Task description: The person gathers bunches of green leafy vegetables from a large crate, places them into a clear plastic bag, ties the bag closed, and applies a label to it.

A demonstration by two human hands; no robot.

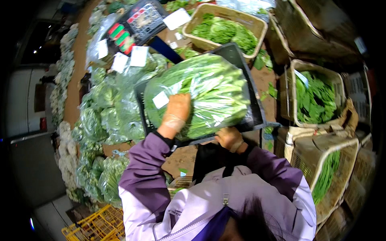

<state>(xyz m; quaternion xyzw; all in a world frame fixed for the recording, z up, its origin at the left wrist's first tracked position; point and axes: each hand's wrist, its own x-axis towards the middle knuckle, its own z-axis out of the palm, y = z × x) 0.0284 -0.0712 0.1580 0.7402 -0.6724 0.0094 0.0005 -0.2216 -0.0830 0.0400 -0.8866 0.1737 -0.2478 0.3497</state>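
Note:
A large clear plastic bag of long-stemmed leafy greens [217, 87] lies in a black plastic crate [254, 102], its pale stems towards the right. My left hand [177, 110] presses into the bag's left part with fingers curled on the film, right beside a white label [160, 99]; the fingertips are hidden. At the crate's near rim is my right hand [228, 138], closed around the edge just below the bag. Both hands look covered by thin gloves, with shiny film at the wrists.
Bagged heads of lettuce [105, 111] are heaped to the left. Beyond the crate are a black keypad console [146, 21] and a beige basket [193, 28] of lettuce. On the right stand baskets of dark leaves [342, 87] and green beans [327, 177]. A yellow crate [96, 224] sits lower left.

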